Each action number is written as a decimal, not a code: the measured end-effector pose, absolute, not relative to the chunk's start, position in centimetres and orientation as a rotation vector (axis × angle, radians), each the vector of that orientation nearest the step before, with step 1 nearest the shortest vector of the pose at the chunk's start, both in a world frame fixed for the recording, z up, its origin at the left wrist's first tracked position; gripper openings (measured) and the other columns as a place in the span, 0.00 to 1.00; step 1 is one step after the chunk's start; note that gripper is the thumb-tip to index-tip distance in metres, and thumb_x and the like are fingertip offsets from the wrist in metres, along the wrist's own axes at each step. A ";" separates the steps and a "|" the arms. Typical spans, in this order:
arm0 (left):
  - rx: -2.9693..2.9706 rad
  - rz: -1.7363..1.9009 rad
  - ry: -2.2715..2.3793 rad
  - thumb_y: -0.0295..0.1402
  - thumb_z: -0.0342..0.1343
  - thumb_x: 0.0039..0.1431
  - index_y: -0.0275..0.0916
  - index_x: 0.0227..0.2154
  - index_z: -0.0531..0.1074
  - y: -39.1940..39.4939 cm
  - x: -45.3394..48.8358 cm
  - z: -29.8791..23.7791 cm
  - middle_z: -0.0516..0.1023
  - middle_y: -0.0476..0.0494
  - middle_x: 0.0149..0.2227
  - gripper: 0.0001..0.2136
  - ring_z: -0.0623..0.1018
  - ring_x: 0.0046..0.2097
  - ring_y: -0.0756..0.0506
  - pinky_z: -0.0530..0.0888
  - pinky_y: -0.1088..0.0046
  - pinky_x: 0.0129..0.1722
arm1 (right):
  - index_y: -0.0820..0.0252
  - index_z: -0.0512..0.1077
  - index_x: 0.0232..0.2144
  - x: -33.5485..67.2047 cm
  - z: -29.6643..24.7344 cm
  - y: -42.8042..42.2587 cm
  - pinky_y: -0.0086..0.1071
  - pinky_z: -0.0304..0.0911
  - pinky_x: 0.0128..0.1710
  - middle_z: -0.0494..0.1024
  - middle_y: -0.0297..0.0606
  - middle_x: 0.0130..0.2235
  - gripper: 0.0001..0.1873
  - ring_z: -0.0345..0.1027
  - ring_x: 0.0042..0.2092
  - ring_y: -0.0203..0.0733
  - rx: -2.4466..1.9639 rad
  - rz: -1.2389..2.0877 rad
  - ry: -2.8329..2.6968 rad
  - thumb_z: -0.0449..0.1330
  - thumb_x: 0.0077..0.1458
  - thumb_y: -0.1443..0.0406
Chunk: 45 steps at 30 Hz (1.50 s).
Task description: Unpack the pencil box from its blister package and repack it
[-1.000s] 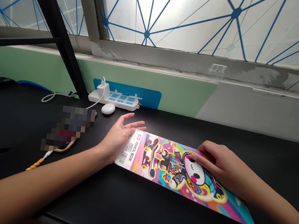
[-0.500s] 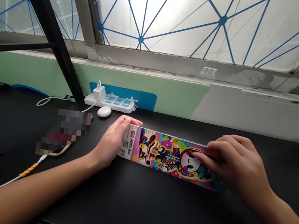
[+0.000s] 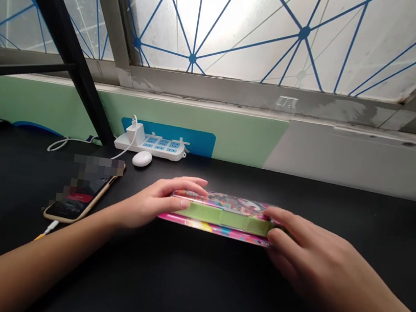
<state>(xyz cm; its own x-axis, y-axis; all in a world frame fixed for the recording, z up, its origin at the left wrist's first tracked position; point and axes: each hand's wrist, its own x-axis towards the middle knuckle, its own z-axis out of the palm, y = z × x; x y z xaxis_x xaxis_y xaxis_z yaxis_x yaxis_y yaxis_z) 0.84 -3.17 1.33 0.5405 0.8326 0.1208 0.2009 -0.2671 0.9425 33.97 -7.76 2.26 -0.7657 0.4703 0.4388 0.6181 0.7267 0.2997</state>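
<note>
A colourful pencil box (image 3: 228, 218) with a yellow-green side lies lengthwise between my hands, just above or on the black desk. Its green long edge faces me, and pink patterned faces show above and below that edge. My left hand (image 3: 165, 199) grips the left end, thumb on the green side and fingers over the top. At the other end, my right hand (image 3: 305, 247) holds the box with a finger on the top and the thumb near the front corner. Its remaining fingers are partly hidden underneath.
On the left of the black desk (image 3: 189, 287) lies a phone (image 3: 82, 195) with a charging cable. A white power strip (image 3: 155, 147) with a charger stands by the wall, a white oval object (image 3: 142, 158) in front of it. A black metal post (image 3: 61, 42) slants at the left.
The pencil box has been tipped over, so its green side now faces me instead of the printed cartoon face. Both hands have shifted their hold, the right one moving lower and slightly left.
</note>
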 end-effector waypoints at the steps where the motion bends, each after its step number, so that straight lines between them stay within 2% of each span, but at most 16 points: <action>1: 1.806 0.732 0.890 0.40 0.58 0.65 0.52 0.53 0.81 -3.1 0.7 1.5 0.70 0.44 0.67 0.15 0.69 0.68 0.30 0.67 0.51 0.65 | 0.57 0.72 0.34 33.9 2.0 -7.8 0.42 0.74 0.36 0.82 0.49 0.48 0.11 0.79 0.37 0.49 -0.810 -0.626 -2.613 0.52 0.66 0.70; 3: 1.902 0.655 0.948 0.42 0.64 0.61 0.54 0.55 0.79 -3.0 0.6 1.7 0.69 0.43 0.68 0.19 0.68 0.68 0.29 0.67 0.49 0.65 | 0.57 0.72 0.32 33.5 1.4 -7.8 0.41 0.74 0.35 0.82 0.48 0.47 0.12 0.80 0.35 0.47 -0.748 -0.635 -2.633 0.52 0.66 0.70; 6: 2.029 0.560 0.980 0.42 0.72 0.52 0.54 0.60 0.75 -3.0 0.5 1.5 0.67 0.39 0.68 0.30 0.68 0.68 0.29 0.65 0.48 0.66 | 0.57 0.73 0.32 32.9 0.4 -7.8 0.37 0.71 0.31 0.83 0.46 0.47 0.12 0.79 0.34 0.45 -0.710 -0.624 -2.653 0.52 0.64 0.72; 11: 2.188 0.454 0.955 0.42 0.70 0.55 0.51 0.65 0.68 -2.9 0.5 0.5 0.67 0.38 0.66 0.35 0.68 0.67 0.33 0.63 0.50 0.68 | 0.57 0.73 0.34 32.7 -0.7 -7.6 0.38 0.73 0.35 0.81 0.45 0.49 0.10 0.79 0.36 0.45 -0.766 -0.456 -2.650 0.54 0.60 0.73; 17: 2.331 0.427 0.967 0.32 0.68 0.55 0.48 0.67 0.64 -2.7 0.6 -0.1 0.65 0.38 0.65 0.36 0.66 0.66 0.36 0.64 0.55 0.68 | 0.54 0.72 0.39 33.4 0.0 -6.6 0.37 0.73 0.40 0.79 0.44 0.50 0.05 0.77 0.44 0.44 -0.927 0.066 -2.609 0.57 0.66 0.62; 19: 2.377 0.427 0.967 0.31 0.67 0.55 0.48 0.67 0.64 -2.9 0.7 0.0 0.65 0.37 0.64 0.36 0.66 0.66 0.36 0.66 0.56 0.67 | 0.54 0.71 0.47 34.0 0.1 -5.7 0.42 0.74 0.47 0.78 0.46 0.52 0.11 0.76 0.49 0.48 -1.062 0.167 -2.507 0.58 0.66 0.57; 23: 2.546 0.479 0.969 0.30 0.66 0.57 0.50 0.68 0.62 -3.4 1.1 0.0 0.64 0.37 0.65 0.37 0.66 0.65 0.35 0.67 0.52 0.65 | 0.59 0.64 0.62 35.6 -0.3 -3.7 0.55 0.69 0.56 0.73 0.54 0.60 0.37 0.69 0.60 0.61 -1.450 0.289 -2.314 0.59 0.61 0.43; 26: 2.738 0.574 0.983 0.31 0.66 0.58 0.51 0.67 0.63 -3.7 1.3 -0.1 0.65 0.36 0.64 0.35 0.66 0.64 0.32 0.66 0.46 0.64 | 0.58 0.64 0.63 36.4 -0.2 -3.2 0.56 0.68 0.57 0.73 0.53 0.61 0.40 0.69 0.60 0.62 -1.562 0.376 -2.292 0.58 0.59 0.40; 30: 2.942 0.641 0.954 0.34 0.65 0.62 0.50 0.68 0.60 -3.9 1.5 -0.1 0.65 0.34 0.65 0.34 0.67 0.64 0.32 0.57 0.39 0.66 | 0.54 0.70 0.56 36.5 0.6 -3.5 0.53 0.69 0.54 0.77 0.48 0.55 0.36 0.71 0.55 0.59 -1.497 0.298 -2.302 0.63 0.55 0.40; 35: 2.998 0.674 0.992 0.51 0.58 0.67 0.42 0.71 0.52 -3.7 0.9 1.1 0.69 0.32 0.64 0.37 0.68 0.64 0.33 0.46 0.37 0.69 | 0.55 0.70 0.53 36.6 1.1 -3.7 0.50 0.72 0.47 0.78 0.47 0.49 0.37 0.74 0.48 0.56 -1.395 0.226 -2.294 0.68 0.49 0.41; 37: 2.982 0.746 1.100 0.53 0.54 0.69 0.40 0.71 0.53 -3.4 0.2 1.8 0.70 0.31 0.64 0.36 0.69 0.65 0.32 0.44 0.36 0.69 | 0.54 0.70 0.52 36.7 1.3 -3.9 0.50 0.72 0.47 0.79 0.45 0.47 0.36 0.74 0.47 0.56 -1.345 0.154 -2.316 0.69 0.48 0.41; 39: 2.968 0.822 1.168 0.53 0.53 0.70 0.39 0.69 0.56 -3.2 -0.4 2.3 0.73 0.31 0.62 0.33 0.71 0.63 0.33 0.45 0.36 0.69 | 0.52 0.70 0.51 36.7 1.5 -4.3 0.51 0.70 0.48 0.80 0.43 0.46 0.36 0.74 0.47 0.57 -1.272 0.040 -2.347 0.70 0.47 0.41; 41: 2.959 0.890 1.170 0.51 0.54 0.70 0.38 0.65 0.62 -3.2 -0.6 2.5 0.78 0.34 0.56 0.29 0.78 0.56 0.36 0.49 0.38 0.69 | 0.52 0.70 0.50 36.5 1.7 -4.8 0.50 0.69 0.47 0.80 0.42 0.44 0.35 0.75 0.45 0.57 -1.195 -0.083 -2.366 0.70 0.47 0.41; 45: 3.014 1.048 1.100 0.50 0.57 0.68 0.35 0.52 0.71 -3.6 0.0 2.4 0.82 0.41 0.41 0.23 0.81 0.41 0.41 0.58 0.43 0.66 | 0.55 0.68 0.47 35.6 2.1 -6.3 0.44 0.69 0.39 0.80 0.42 0.41 0.27 0.76 0.39 0.53 -1.094 -0.353 -2.341 0.66 0.56 0.44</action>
